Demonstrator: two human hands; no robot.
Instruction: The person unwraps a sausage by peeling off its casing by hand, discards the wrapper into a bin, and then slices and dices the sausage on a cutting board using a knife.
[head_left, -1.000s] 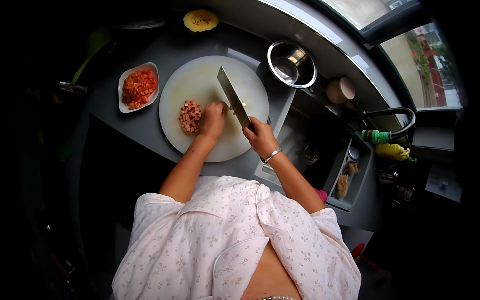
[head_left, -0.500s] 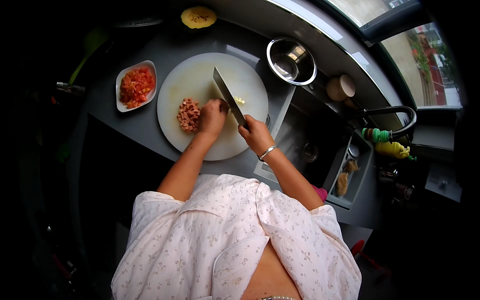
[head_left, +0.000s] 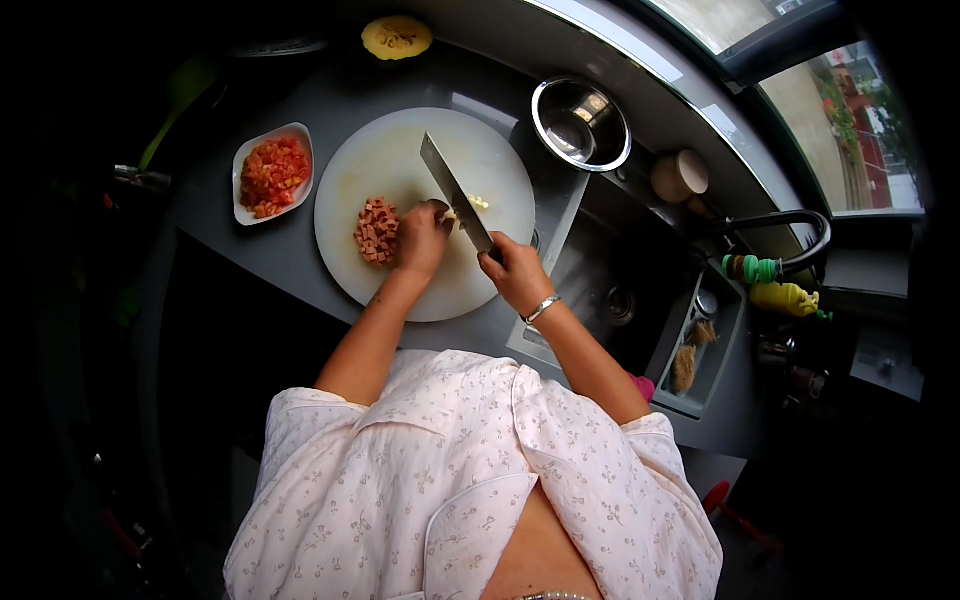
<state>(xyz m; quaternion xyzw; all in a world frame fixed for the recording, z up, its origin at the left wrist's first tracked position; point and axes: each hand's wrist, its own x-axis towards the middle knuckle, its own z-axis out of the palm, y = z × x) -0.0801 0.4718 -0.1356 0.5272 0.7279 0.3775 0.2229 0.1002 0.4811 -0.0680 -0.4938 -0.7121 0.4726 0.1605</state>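
My right hand [head_left: 515, 272] is closed around the handle of a kitchen knife [head_left: 446, 177], whose wide blade points up and left over a round white cutting board [head_left: 430, 300]. Close to the blade's left side, my left hand [head_left: 424, 240] has its fingers curled on a small pale piece that looks like garlic, mostly hidden by the fingers. Cut pale garlic bits [head_left: 479, 202] lie just right of the blade. A pile of diced pink meat, like ham or sausage [head_left: 376, 232], sits on the board beside my left hand.
Left of the board stands a white dish [head_left: 240, 208] of diced tomato [head_left: 274, 172]. Half a yellow squash [head_left: 397, 37] lies at the back. A steel bowl [head_left: 578, 130] stands behind the sink [head_left: 600, 260], with a black faucet [head_left: 815, 240] to the right.
A pale piece now shows between my left fingertips and the blade. The knife has shifted very slightly left; my hands stay in nearly the same place.
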